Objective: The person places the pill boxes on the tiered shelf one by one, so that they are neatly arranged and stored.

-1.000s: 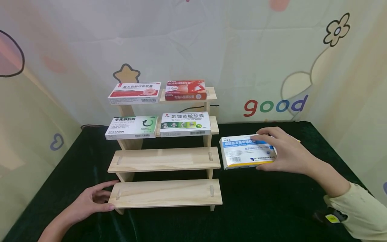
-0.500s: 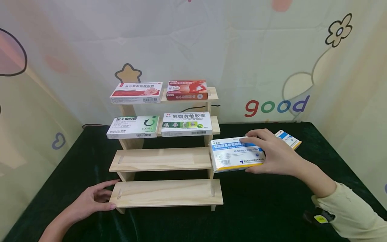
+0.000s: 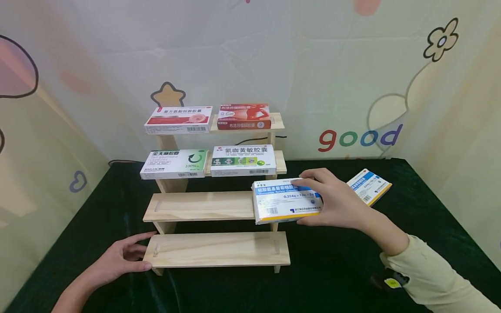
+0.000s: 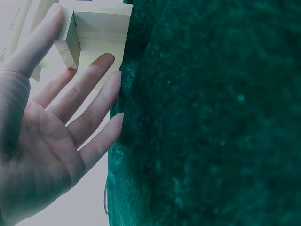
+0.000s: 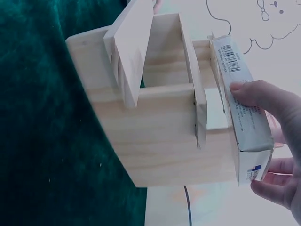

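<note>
In the head view my right hand (image 3: 334, 198) holds a white-and-blue medicine box (image 3: 287, 204) with a yellow edge. Its thumb and fingers grip the box from the right, and the box overlaps the right end of the third wooden step down. The right wrist view shows the thumb on the box's barcode side (image 5: 247, 108). My left hand (image 3: 117, 261) is at the left end of the lowest step (image 3: 215, 250) of a wooden stepped stand. Its thumb is at the front corner and the index fingertip at the back corner; the other fingers are spread (image 4: 96, 106).
On the top step lie a white-and-red box (image 3: 178, 121) and a red box (image 3: 244, 117). A white-and-green box (image 3: 174, 165) and another white box (image 3: 243, 161) lie on the second. Another blue-and-white box (image 3: 369, 187) lies on the dark green cloth (image 3: 332, 269). A printed curtain hangs behind.
My right hand has carried the medicine box leftward from beside the stand to over the third step's right end, uncovering the other blue-and-white box. My left hand stays at the stand.
</note>
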{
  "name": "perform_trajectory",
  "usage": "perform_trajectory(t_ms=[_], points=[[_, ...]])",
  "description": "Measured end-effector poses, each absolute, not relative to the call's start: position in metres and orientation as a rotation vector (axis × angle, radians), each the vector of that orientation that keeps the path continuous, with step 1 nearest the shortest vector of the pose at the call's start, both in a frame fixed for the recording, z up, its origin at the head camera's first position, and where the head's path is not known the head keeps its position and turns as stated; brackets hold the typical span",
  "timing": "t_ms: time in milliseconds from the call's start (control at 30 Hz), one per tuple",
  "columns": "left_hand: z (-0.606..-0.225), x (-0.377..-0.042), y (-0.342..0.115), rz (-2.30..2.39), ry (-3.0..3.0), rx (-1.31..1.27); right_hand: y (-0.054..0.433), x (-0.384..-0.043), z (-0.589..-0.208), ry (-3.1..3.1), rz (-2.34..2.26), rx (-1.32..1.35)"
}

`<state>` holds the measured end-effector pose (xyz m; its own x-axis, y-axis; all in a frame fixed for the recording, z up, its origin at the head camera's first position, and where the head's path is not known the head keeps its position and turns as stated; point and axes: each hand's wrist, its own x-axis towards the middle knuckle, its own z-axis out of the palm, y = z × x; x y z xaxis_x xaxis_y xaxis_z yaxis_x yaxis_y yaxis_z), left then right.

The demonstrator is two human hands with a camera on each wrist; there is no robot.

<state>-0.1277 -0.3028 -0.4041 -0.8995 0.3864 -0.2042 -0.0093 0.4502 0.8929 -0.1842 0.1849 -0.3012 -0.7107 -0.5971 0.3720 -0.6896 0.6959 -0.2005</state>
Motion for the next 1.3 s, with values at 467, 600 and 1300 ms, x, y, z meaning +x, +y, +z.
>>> perform_trajectory(t_ms=[467, 600, 1300], points=[[-0.405, -0.127, -0.301, 1.432, 2.343, 0.33, 0.156, -0.183, -0.307, -2.536, 0.529, 1.074], [-0.406, -0.126, -0.302, 1.423, 2.35, 0.327, 0.148, -0.182, -0.307, -2.518, 0.548, 1.087], [-0.406, -0.129, -0.303, 1.446, 2.34, 0.369, 0.103, -0.174, -0.315, -2.495, 0.592, 1.086]])
